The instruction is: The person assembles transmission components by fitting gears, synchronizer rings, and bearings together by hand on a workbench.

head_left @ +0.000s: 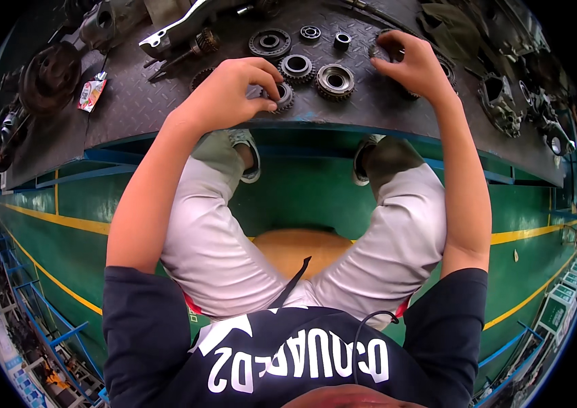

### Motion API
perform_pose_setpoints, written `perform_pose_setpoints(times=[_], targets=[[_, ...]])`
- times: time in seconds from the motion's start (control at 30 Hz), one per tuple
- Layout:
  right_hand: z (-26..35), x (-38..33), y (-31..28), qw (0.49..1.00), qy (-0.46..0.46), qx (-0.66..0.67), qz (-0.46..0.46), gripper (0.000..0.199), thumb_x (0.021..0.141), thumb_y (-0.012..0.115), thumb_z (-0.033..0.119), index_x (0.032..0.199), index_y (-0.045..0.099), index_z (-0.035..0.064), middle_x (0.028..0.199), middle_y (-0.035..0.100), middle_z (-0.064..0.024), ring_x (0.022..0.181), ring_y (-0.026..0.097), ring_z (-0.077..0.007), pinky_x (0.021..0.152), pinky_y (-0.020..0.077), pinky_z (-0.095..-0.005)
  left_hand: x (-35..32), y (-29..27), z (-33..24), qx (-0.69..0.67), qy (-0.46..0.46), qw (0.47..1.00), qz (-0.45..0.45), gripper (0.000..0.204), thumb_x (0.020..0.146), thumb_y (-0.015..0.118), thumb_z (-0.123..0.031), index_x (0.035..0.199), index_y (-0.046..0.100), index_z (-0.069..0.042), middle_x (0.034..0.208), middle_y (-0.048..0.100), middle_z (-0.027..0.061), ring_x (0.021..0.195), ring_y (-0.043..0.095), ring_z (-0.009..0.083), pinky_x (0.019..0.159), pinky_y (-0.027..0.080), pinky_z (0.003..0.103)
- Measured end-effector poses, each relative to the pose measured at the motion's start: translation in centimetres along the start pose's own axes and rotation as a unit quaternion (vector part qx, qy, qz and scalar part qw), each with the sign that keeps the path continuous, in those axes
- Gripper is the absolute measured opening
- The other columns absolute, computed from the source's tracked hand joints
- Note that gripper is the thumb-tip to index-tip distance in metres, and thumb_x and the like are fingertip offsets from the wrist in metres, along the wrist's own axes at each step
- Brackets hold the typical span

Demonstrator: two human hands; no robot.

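My left hand (237, 95) curls its fingers and thumb around the left edge of a small toothed gear (285, 99) near the bench's front edge. Farther right, my right hand (416, 66) is bent with thumb and forefinger around a dark ring-shaped gear (375, 50), partly hidden by the fingers. Between the hands lie a dark gear (297, 67), a wider gear with a shiny inner ring (335, 81), a large flat gear (269, 43), a bearing (310, 32) and a short sleeve (343, 41). Another gear (447, 69) is partly covered by my right wrist.
A toothed shaft (204, 45) and a silvery bracket (174, 30) lie on the dark patterned bench (125, 102). A metal housing (500, 102) stands at the right, a big round part (50, 78) at the left. A small packet (91, 94) lies near that part.
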State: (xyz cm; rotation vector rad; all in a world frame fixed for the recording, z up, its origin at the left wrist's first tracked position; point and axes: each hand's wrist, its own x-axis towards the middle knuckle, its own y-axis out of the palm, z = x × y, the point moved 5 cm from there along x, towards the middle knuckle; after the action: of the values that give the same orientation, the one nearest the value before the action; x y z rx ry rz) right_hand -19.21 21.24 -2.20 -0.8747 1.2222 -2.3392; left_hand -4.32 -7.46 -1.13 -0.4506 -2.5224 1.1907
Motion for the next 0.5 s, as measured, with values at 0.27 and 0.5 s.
perform_pose_setpoints(times=[0.27, 0.5], targets=[[11.9, 1.0, 4.1, 0.964, -0.156, 0.184, 0.107, 0.042, 0.083, 0.084, 0.015, 0.121, 0.073, 0.0, 0.113, 0.076, -0.0114, 0.097, 0.072, -0.0216, 0.084, 0.0602, -0.0346, 0.0, -0.4, 1.3, 0.0, -0.021, 1.0, 0.023, 0.041, 0.078, 0.089, -0.004, 0.112, 0.067, -0.003, 0.113, 0.072, 0.0095, 0.106, 0.068, 0.0261, 0.099, 0.055, 0.038], [15.3, 0.6, 8.7, 0.961, -0.238, 0.092, 0.106, 0.04, 0.082, 0.081, 0.021, 0.115, 0.076, 0.0005, 0.107, 0.073, -0.0168, 0.111, 0.064, -0.0373, 0.099, 0.0537, -0.0444, -1.3, -2.0, 2.6, 0.023, -0.065, 0.997, -0.036, 0.062, 0.071, 0.093, -0.007, 0.12, 0.054, -0.004, 0.116, 0.07, 0.012, 0.11, 0.067, 0.0288, 0.103, 0.054, 0.038]])
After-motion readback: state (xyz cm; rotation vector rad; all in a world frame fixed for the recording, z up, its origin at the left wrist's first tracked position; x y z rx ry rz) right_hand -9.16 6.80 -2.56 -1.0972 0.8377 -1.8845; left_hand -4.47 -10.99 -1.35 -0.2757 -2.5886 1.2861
